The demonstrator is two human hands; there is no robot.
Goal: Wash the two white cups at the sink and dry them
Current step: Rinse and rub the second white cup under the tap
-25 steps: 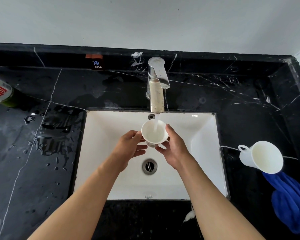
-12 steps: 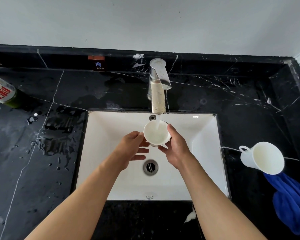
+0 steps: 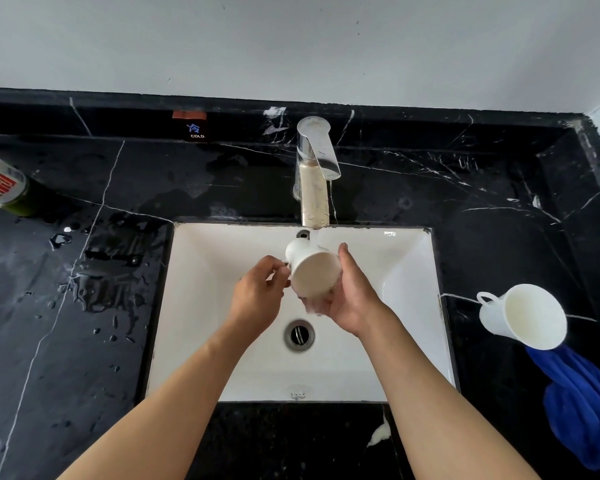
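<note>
Cups are the matter here, two small white ones with loop handles, but going left to right the first thing on the black marble surface (image 3: 49, 341) is a bottle with a red-and-white label (image 3: 0, 183) at the far left edge, with puddles and droplets between it and the basin. Next comes the white sink (image 3: 194, 341), its drain in the middle, and the chrome tap (image 3: 314, 168) above its back rim with water running from the spout.

Over the basin, the left hand (image 3: 257, 303) has its fingers curled and pinching the near cup (image 3: 312, 268) at its left side, near the handle. That cup is tipped with its mouth toward the camera and down, just below the stream. The right hand (image 3: 352, 296) cradles it from the right, thumb up along the wall and fingers curled beneath the rim.

Glazed ceramic and wet, it likely feels light, stiff and slippery, and would chip if it dropped against the basin. Two-handed support, or a finger through the handle, seems the safest hold.

Further right, well apart, the second cup (image 3: 523, 317) lies on its side on the surface, handle to the left, mouth facing the viewer, touching a crumpled blue cloth (image 3: 582, 403) just beside it.
</note>
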